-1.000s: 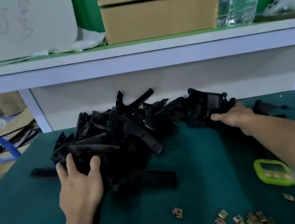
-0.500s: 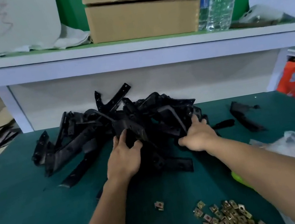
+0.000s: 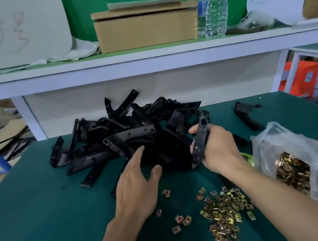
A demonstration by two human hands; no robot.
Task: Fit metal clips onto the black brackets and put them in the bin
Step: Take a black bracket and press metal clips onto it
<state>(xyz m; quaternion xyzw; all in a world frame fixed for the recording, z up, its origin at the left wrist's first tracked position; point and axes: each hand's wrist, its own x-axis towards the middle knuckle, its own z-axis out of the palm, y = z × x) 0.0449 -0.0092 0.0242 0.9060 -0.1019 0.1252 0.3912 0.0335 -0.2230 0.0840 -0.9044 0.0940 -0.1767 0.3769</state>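
Note:
A heap of black brackets (image 3: 115, 140) lies across the back of the green table (image 3: 34, 227). My right hand (image 3: 218, 148) grips one black bracket (image 3: 201, 140) and holds it upright, lifted clear at the heap's right side. My left hand (image 3: 137, 185) hovers with its fingers spread at the heap's near edge and holds nothing. Several brass-coloured metal clips (image 3: 225, 210) lie loose on the table between my forearms. No bin is in view.
A clear plastic bag of clips (image 3: 293, 166) sits at the right, with one stray bracket (image 3: 247, 117) behind it. A white shelf (image 3: 143, 63) above the table carries a cardboard box (image 3: 146, 27) and two water bottles (image 3: 215, 0).
My right hand has lifted one bracket out of the heap and stood it upright. My left hand has drawn back from the heap and spread its fingers. The camera tipped down, showing more clips.

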